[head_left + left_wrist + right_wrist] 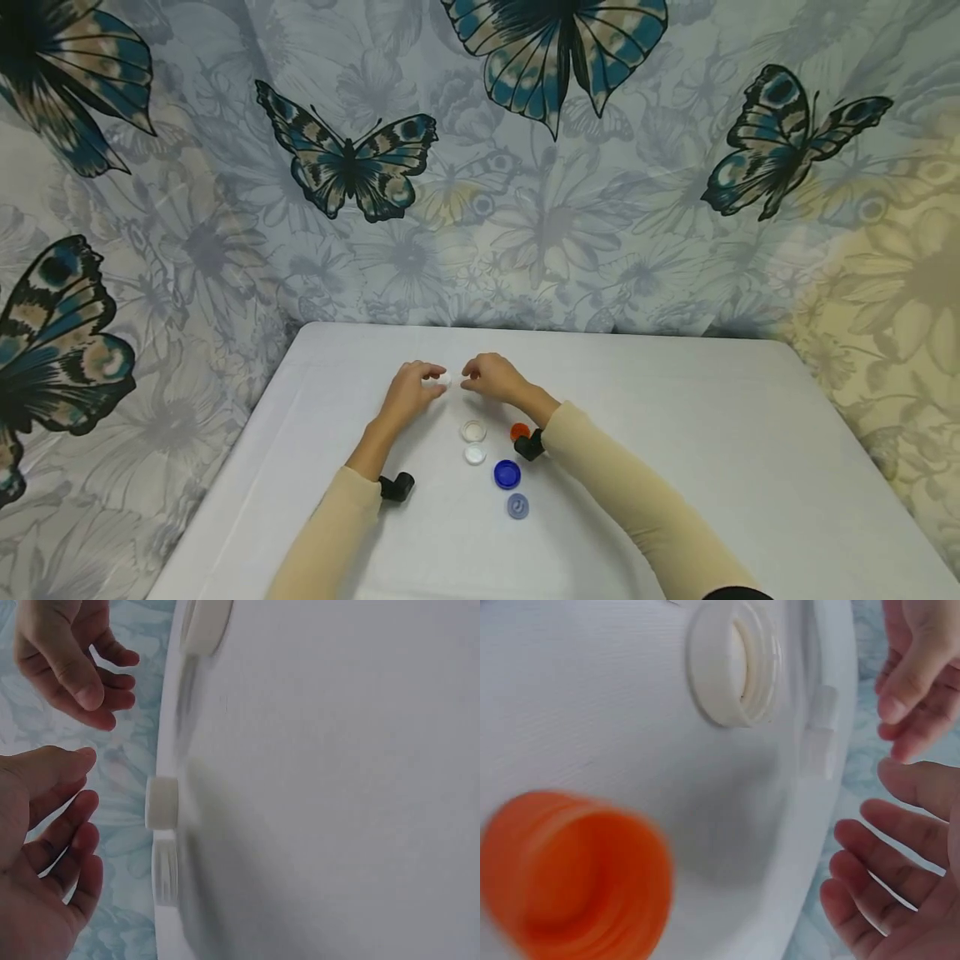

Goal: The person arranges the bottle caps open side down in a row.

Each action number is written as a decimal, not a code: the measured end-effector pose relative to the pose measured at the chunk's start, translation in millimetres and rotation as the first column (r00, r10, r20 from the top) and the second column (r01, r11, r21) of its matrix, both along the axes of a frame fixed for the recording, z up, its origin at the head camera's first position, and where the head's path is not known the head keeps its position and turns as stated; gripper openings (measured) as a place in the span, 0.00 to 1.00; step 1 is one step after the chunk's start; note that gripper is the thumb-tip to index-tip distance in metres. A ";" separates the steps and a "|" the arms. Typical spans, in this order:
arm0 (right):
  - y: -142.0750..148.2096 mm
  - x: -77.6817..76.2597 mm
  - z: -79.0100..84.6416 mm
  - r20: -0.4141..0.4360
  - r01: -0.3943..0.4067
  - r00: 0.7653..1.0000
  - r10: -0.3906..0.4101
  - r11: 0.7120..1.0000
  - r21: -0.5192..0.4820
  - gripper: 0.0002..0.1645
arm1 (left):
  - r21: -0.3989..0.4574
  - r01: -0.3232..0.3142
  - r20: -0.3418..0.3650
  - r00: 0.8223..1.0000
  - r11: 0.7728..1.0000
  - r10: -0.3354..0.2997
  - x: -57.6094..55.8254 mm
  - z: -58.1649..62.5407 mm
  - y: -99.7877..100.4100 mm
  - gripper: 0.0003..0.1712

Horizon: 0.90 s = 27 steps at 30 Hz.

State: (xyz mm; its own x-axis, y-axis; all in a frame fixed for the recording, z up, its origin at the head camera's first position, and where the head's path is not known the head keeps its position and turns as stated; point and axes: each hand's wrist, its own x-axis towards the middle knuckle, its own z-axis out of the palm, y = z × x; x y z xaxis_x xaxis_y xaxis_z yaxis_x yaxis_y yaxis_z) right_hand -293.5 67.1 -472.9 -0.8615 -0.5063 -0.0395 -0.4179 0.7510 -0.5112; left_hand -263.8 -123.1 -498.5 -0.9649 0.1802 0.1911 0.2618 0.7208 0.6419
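A small white cap (162, 802) and a second white cap (166, 872) are lying close together near the tabletop's (712, 433) far edge, closer to its far left corner than to its far right one. The left hand (411, 392) is being held partly open and empty, its thumb parted from gently bent fingers; the right hand (495, 379) is being held likewise, its fingers spread and loosely curved. In the head view a white cap seems to be pinched by the left hand, but in the left wrist view a gap is being shown between fingertips and caps.

Toward the near edge, a white ring-shaped cap (473, 431) is lying just beside a white disc-like cap (475, 453). Toward the right edge from these, an orange cap (520, 431) is being partly covered by a black wrist camera (529, 445); its hollow inside is being revealed only in the right wrist view. Nearer the near edge, a dark blue cap (507, 475) and a pale blue cap (517, 506) are lying. A butterfly-printed backdrop (348, 167) is being shown whole-patterned only in the head view.
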 end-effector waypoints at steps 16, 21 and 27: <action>33.5 55.7 -13.1 0.051 -0.079 0.995 0.081 0.996 -0.037 0.21 | 0.116 0.152 0.243 0.954 0.982 -0.176 43.7 -10.2 13.6 0.20; 30.8 64.6 -17.3 -0.002 -0.079 0.997 0.079 0.997 0.013 0.23 | 0.092 0.200 0.266 0.939 0.975 -0.218 46.6 -15.4 17.6 0.21; 26.7 70.0 -21.1 -0.058 -0.079 0.995 0.080 0.997 0.007 0.22 | 0.060 0.200 0.252 0.945 0.978 -0.209 48.3 -18.7 21.2 0.21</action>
State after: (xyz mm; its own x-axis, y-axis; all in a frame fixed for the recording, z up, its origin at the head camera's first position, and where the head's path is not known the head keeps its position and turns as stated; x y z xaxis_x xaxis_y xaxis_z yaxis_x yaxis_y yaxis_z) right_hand -223.6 93.7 -493.9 -0.8195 -0.5731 0.0070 -0.5052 0.7166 -0.4809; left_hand -215.6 -101.8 -517.2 -0.9252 0.3766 -0.0475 0.2255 0.6459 0.7293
